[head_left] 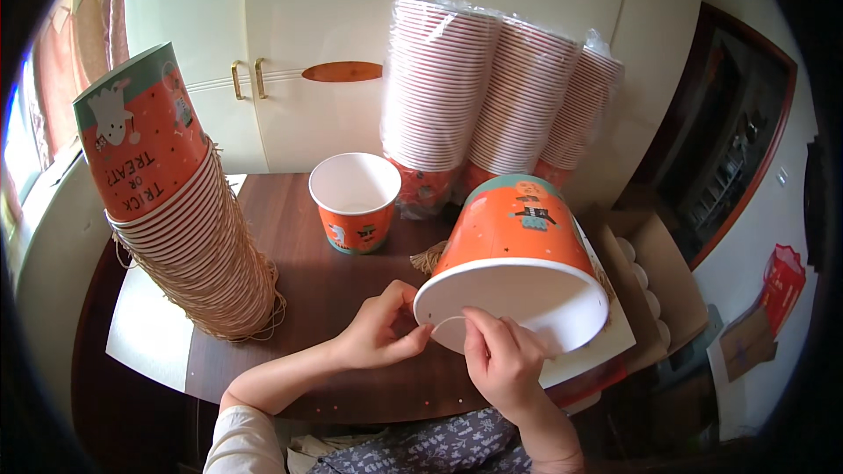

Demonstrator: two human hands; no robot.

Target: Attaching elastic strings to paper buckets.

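Note:
A large orange paper bucket [514, 228] with a white rim and green base lies tilted on its side, its mouth facing me. My left hand [382, 331] is closed at the left of its rim, fingers partly hidden behind the wall and thumb beside a small hole. A thin pale cord [449, 319] arcs from there across the mouth. Its other end is pinched between the thumb and fingers of my right hand [503, 354], in front of the opening. Another such bucket [355, 202] stands upright and empty behind my left hand.
A tall leaning stack of upside-down buckets [189, 228] with cord handles rises at the left of the brown table [290, 298]. Plastic-wrapped bucket stacks [439, 88] stand at the back. A tan cord bundle [428, 258] lies behind the bucket; a cardboard box [680, 294] sits at the right.

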